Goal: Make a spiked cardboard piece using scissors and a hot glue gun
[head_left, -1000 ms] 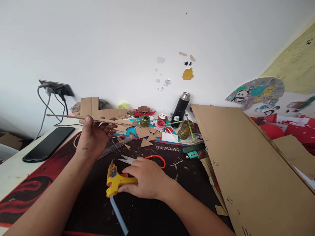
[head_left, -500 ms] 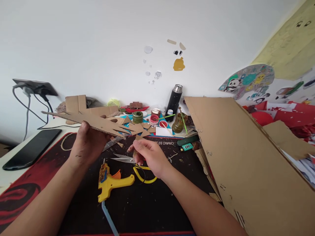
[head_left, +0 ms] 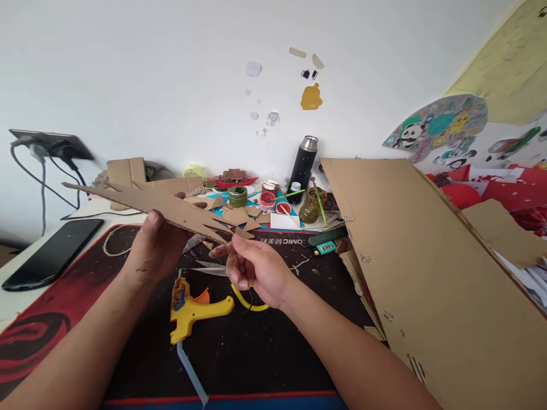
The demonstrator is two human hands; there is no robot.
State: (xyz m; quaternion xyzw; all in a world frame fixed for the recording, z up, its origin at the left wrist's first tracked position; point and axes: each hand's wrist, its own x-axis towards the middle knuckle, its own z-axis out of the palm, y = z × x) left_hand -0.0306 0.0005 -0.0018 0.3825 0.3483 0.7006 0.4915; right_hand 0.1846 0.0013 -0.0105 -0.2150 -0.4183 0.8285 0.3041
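Note:
My left hand point(head_left: 149, 250) grips a long, flat piece of cut cardboard point(head_left: 171, 208) from below, its thumb on the near edge. The piece is held up, tilted, with pointed, jagged cuts at both ends. At its right tip is my right hand point(head_left: 256, 267), thumb and fingers closed around what looks like a small cardboard scrap point(head_left: 244, 233). The fingers partly hide that scrap. Below the hands, a yellow glue gun point(head_left: 199, 313) with a blue stick lies on the dark mat point(head_left: 273, 359). Scissors with yellow handles point(head_left: 252, 307) lie partly behind my right hand.
A large cardboard sheet point(head_left: 397, 256) leans along the right. Toward the wall stand a black thermos point(head_left: 304, 162), a green jar point(head_left: 238, 197) and a red paint pot point(head_left: 268, 200) among cardboard scraps. A phone point(head_left: 53, 253) lies at left, below a plugged power socket point(head_left: 51, 145).
My right hand has come up against the right tip of the cut cardboard. My left hand still holds that piece, nearly unmoved. The whole view has shifted slightly.

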